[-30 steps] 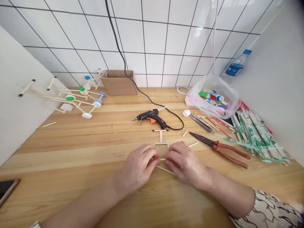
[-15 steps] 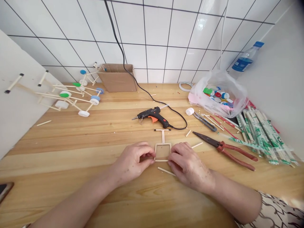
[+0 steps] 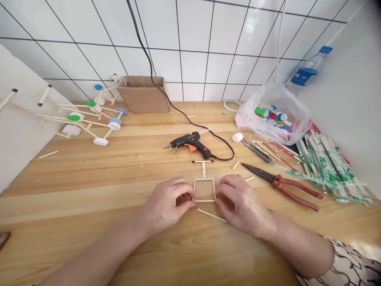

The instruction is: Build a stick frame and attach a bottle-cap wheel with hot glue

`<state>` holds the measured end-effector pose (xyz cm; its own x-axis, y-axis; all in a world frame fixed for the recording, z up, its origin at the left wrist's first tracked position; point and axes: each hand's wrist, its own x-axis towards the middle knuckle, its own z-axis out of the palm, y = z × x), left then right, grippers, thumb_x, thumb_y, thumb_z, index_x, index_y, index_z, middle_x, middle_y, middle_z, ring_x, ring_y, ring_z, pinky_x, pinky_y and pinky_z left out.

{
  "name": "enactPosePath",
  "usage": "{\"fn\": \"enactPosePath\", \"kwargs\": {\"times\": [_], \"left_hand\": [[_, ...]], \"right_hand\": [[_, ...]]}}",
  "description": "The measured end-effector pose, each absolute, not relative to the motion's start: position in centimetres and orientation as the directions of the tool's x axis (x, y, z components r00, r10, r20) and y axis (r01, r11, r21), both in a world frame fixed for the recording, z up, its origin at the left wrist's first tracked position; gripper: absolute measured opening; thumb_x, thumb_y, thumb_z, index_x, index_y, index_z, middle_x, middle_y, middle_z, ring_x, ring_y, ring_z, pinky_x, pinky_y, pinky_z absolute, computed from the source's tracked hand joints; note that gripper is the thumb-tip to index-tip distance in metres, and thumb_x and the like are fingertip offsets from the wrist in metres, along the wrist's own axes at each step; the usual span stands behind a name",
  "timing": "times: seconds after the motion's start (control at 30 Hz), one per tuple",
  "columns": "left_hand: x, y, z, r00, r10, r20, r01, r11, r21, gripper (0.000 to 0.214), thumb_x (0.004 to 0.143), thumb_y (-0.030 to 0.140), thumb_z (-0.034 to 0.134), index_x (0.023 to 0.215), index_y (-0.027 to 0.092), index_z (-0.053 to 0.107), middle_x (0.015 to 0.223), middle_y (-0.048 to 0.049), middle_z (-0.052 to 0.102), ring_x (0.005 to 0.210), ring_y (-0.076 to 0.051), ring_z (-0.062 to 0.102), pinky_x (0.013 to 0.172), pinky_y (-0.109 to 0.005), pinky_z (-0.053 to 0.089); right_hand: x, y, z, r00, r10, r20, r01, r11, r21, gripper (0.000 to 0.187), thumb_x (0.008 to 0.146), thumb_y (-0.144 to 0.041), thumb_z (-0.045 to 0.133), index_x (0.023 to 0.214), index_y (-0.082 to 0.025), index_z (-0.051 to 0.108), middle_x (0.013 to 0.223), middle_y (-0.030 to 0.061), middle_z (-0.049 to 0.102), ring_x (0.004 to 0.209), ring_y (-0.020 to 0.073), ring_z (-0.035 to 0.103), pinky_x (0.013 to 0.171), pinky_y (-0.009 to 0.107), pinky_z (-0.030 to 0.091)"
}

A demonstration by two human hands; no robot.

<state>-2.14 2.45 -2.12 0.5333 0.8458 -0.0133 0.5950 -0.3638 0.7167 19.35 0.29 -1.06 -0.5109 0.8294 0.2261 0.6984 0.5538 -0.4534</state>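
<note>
A small square frame of pale wooden sticks point(image 3: 204, 201) lies flat on the table, with a short stem and a dark-tipped crossbar at its far side. My left hand point(image 3: 172, 200) pinches its near left corner between thumb and fingers. At the near right corner, my right hand point(image 3: 242, 204) has thumb and fingertips closed against the frame's side. One loose stick point(image 3: 211, 215) lies just in front of the frame, its right end close under my right hand. Beyond the crossbar rests a black glue gun point(image 3: 190, 143) with an orange trigger.
Red-handled pliers point(image 3: 278, 182), snips point(image 3: 256, 151) and wrapped chopsticks point(image 3: 330, 167) lie on the right. Behind them are a plastic bag of bottle caps point(image 3: 274, 119), a tape roll point(image 3: 232, 105) and a bottle point(image 3: 311, 69). Stick-built cars point(image 3: 86, 115) and a cardboard box point(image 3: 144, 95) stand back left.
My right hand has shifted slightly right, uncovering the frame's near right corner and more of the loose stick. My left hand keeps its pinch. The whole view has shifted a little.
</note>
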Motion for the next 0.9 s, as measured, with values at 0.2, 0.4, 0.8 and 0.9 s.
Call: {"fn": "enactPosePath", "kwargs": {"times": [0.2, 0.4, 0.8, 0.9], "left_hand": [[-2.12, 2.33, -1.97, 0.51, 0.859, -0.035, 0.643, -0.354, 0.679, 0.006, 0.074, 0.022, 0.062, 0.069, 0.02, 0.06, 0.071, 0.0011, 0.059, 0.068, -0.013, 0.054, 0.062, -0.024, 0.041], [-1.85, 2.05, -1.78, 0.493, 0.869, -0.034, 0.681, -0.361, 0.637, 0.009, 0.074, 0.023, 0.061, 0.066, 0.02, 0.058, 0.07, 0.0009, 0.06, 0.067, -0.014, 0.053, 0.061, -0.025, 0.04], [-1.7, 1.87, -2.0, 0.482, 0.876, -0.006, 0.675, -0.367, 0.64, 0.01, 0.075, 0.02, 0.059, 0.065, 0.019, 0.057, 0.068, 0.0005, 0.059, 0.066, -0.014, 0.054, 0.061, -0.025, 0.04], [-1.7, 1.8, -2.04, 0.483, 0.876, -0.011, 0.673, -0.363, 0.644, 0.01, 0.075, 0.021, 0.059, 0.065, 0.019, 0.057, 0.069, 0.0006, 0.059, 0.066, -0.014, 0.054, 0.061, -0.026, 0.04]], "right_hand": [[20.02, 0.44, -1.45, -0.49, 0.863, 0.12, 0.749, 0.488, -0.449, 0.009, 0.075, -0.009, 0.051, 0.073, -0.016, 0.057, 0.077, 0.0055, 0.054, 0.075, 0.0179, 0.048, 0.071, 0.032, 0.037], [19.94, 0.25, -1.25, -0.509, 0.853, 0.11, 0.744, 0.501, -0.442, 0.01, 0.076, -0.009, 0.05, 0.074, -0.016, 0.057, 0.078, 0.0058, 0.054, 0.075, 0.0179, 0.048, 0.072, 0.032, 0.037], [19.77, 0.24, -1.31, -0.519, 0.848, 0.105, 0.736, 0.506, -0.45, 0.01, 0.077, -0.009, 0.05, 0.074, -0.016, 0.056, 0.078, 0.0058, 0.055, 0.075, 0.018, 0.048, 0.073, 0.033, 0.036], [19.79, 0.26, -1.31, -0.523, 0.847, 0.097, 0.733, 0.504, -0.457, 0.01, 0.078, -0.009, 0.05, 0.075, -0.015, 0.056, 0.079, 0.0059, 0.055, 0.076, 0.018, 0.048, 0.073, 0.033, 0.036]]}}
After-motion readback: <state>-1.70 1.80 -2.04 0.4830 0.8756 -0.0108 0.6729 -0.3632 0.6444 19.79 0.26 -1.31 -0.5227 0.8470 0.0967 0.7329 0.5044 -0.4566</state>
